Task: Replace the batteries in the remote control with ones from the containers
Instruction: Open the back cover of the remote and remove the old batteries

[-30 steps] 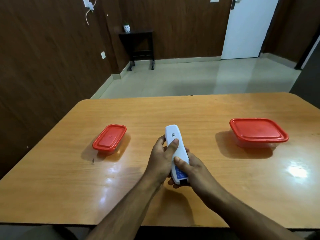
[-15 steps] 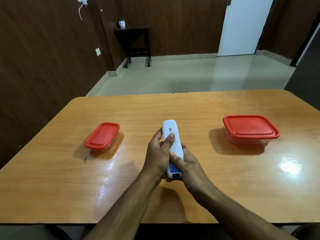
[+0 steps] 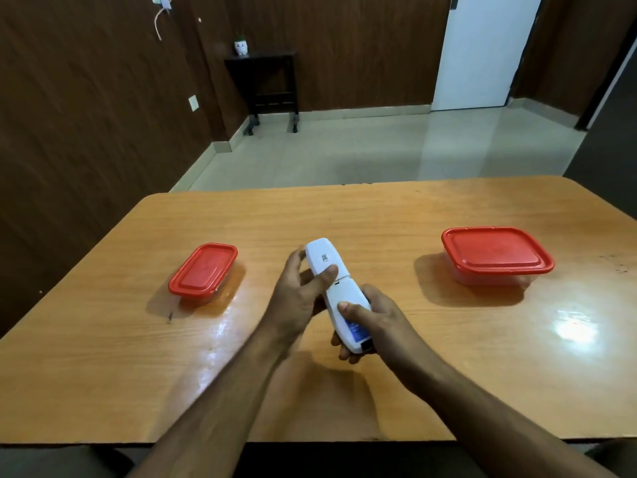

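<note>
White remote [image 3: 336, 291] is hovering back-up over the bench [image 3: 396, 215], both hands gripping it, left hand [image 3: 298, 298] thumbing the cover, right hand [image 3: 370, 322] bracing the body; best sliding steadily lengthwise, both red containers [image 3: 203, 272] remaining lidded.

Two bare forearms come in from the near edge, one on the left and one on the right. No sleeve, watch, band or ring shows on either. The left hand [image 3: 300, 298] and the right hand [image 3: 375, 322] are bare too, without gloves. The fingernails are short and plain.
</note>
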